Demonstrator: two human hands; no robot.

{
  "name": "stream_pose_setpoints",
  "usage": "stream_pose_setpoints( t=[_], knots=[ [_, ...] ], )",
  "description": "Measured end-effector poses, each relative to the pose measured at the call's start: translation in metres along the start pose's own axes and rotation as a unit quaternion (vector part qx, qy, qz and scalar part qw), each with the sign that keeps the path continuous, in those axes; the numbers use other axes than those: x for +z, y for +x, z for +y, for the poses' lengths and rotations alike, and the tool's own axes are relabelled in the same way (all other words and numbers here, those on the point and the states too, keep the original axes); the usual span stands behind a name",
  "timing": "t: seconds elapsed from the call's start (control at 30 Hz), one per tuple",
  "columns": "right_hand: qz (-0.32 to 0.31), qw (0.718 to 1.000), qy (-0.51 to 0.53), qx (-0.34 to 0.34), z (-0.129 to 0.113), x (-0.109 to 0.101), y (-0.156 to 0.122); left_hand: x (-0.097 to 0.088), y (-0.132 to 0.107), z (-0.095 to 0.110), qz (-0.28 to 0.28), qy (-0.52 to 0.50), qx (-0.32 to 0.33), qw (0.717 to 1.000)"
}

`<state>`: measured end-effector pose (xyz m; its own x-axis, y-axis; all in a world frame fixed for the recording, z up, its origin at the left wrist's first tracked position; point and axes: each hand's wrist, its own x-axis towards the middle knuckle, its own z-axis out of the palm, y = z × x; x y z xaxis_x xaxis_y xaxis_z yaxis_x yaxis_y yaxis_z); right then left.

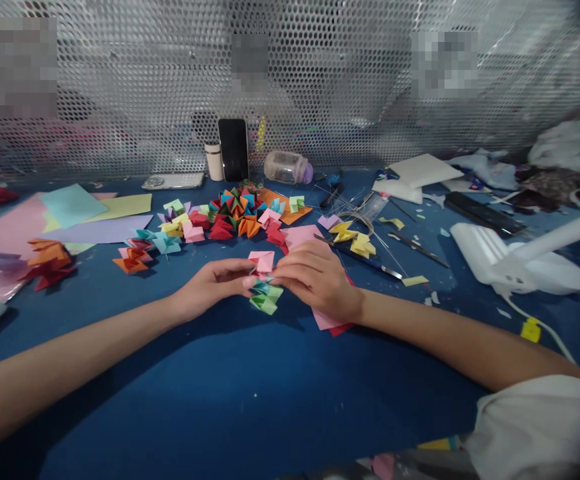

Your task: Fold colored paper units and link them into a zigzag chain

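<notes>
Between my two hands is a small cluster of folded paper pieces [264, 301], pink at the top and light green and teal below. My left hand [215, 285] pinches its left side with thumb and fingertips. From the right, the fingers of my right hand [315, 275] close on the same cluster, hiding part of it. Pink paper sheets [325, 321] with red beneath lie under my right hand. Just beyond the hands sits a multicoloured pile of folded paper units [240, 212].
Coloured sheets [95, 220] lie at the left. A phone [233, 150] leans on the perforated metal wall, beside a tipped jar [287, 167]. To the right are a craft knife [370, 261], wires [365, 217], paper scraps and a white lamp [520, 260].
</notes>
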<state>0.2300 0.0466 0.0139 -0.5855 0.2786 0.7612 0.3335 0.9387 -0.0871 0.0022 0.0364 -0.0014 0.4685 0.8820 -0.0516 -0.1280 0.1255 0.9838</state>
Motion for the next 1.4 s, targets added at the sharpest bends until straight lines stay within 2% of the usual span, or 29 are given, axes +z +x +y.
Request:
stream_pose_setpoints(
  t=[0.13,0.2,0.4,0.53,0.63,0.8,0.93,1.0,1.2,1.4],
  knots=[
    [0.055,0.99,0.038,0.121,-0.001,0.003,0.003,0.002,-0.004,0.001,-0.066,0.07,0.046,0.994],
    [0.062,0.985,0.05,0.155,-0.003,0.005,0.004,0.003,-0.005,0.001,-0.073,0.105,0.057,0.99],
    [0.037,0.985,0.097,0.139,-0.012,0.004,0.005,0.009,-0.005,0.003,0.019,0.169,0.074,0.983],
    [0.0,0.974,0.16,0.161,-0.013,0.002,0.004,0.009,-0.007,0.005,0.063,0.255,0.112,0.958],
    [0.023,0.972,0.169,0.163,-0.013,0.005,0.0,0.008,-0.008,0.006,0.086,0.299,0.157,0.937],
    [0.005,0.952,0.2,0.233,-0.016,0.015,-0.009,0.007,-0.008,0.004,0.079,0.323,0.17,0.928],
    [0.019,0.972,0.143,0.183,-0.017,0.016,-0.013,0.008,-0.007,0.001,0.102,0.324,0.132,0.931],
    [0.024,0.978,0.131,0.159,-0.017,0.015,-0.013,0.008,-0.007,0.001,0.115,0.317,0.138,0.931],
    [0.004,0.973,0.144,0.182,-0.017,0.017,-0.014,0.009,-0.008,0.006,0.038,0.34,0.177,0.923],
    [-0.006,0.971,0.138,0.194,-0.014,0.02,-0.017,0.008,-0.008,0.006,0.075,0.328,0.132,0.932]
  ],
)
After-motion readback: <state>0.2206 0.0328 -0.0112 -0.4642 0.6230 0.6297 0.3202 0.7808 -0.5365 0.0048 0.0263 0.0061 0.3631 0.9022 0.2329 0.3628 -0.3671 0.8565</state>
